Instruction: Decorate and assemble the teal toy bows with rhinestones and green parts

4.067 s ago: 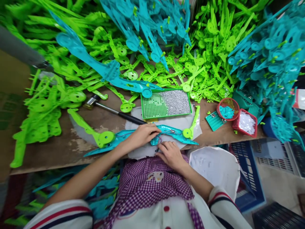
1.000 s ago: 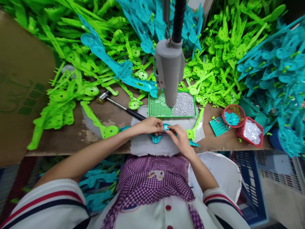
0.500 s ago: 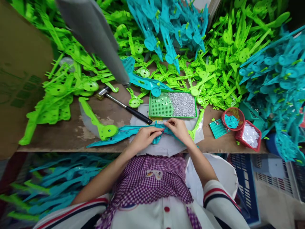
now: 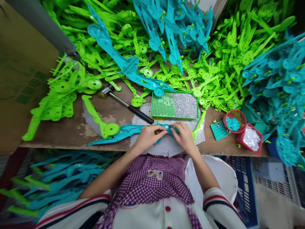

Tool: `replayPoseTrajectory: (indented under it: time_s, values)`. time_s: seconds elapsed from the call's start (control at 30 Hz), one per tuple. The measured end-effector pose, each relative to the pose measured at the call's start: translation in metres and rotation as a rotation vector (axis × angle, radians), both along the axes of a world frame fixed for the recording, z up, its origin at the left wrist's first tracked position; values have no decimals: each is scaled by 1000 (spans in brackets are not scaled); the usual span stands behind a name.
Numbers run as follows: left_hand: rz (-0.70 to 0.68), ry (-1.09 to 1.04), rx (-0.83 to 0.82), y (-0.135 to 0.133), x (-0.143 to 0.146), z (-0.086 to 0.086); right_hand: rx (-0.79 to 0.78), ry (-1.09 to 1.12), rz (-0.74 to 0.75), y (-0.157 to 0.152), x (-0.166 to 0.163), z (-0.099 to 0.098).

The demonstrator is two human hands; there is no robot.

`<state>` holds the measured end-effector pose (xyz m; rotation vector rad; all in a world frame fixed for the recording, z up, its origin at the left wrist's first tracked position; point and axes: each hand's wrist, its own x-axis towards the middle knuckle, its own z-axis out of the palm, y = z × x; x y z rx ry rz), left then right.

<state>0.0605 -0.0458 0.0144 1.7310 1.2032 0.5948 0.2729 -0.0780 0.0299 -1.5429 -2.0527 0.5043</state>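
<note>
A long turquoise plastic part (image 4: 130, 130) lies across a grey cloth at the table's front edge. Over its middle, my left hand (image 4: 150, 137) is closed, thumb and fingers pinched together. Facing it from the right, my right hand (image 4: 183, 137) has its fingers bent in a pinch. A tiny dark item shows between the two sets of fingertips; its kind is too small to tell. Lime green curved parts, one at the left (image 4: 109, 129) and one at the right (image 4: 199, 125), lie at either end of the turquoise part.
Behind my hands stand a green tray (image 4: 163, 108) of small metal pieces and a black-handled hammer (image 4: 140, 114). Red baskets (image 4: 252, 152) are at the right. Piles of green parts (image 4: 228, 57) and turquoise parts (image 4: 166, 25) fill the back. A grey tool (image 4: 45, 25) hangs at upper left.
The hanging grey tool has swung left, uncovering more of the turquoise part behind it. My fingertips have shifted slightly on the workpiece, and a small dark item now shows between them.
</note>
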Motion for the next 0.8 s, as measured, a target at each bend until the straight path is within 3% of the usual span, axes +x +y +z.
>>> replayPoseTrajectory:
  time_s: [0.17,0.37,0.63,0.8]
  values:
    - [-137,43,117,14,2,3,-32,-28,-83,-19,0,-2]
    - [-195,-4,-65,39,0,-6,-35,-163,-149,-23,-15,-22]
    - [-205,25,-73,37,0,-7,71,-283,-115,-20,-25,-37]
    - [-214,30,-44,36,0,-6,23,-281,-132,-23,-26,-35]
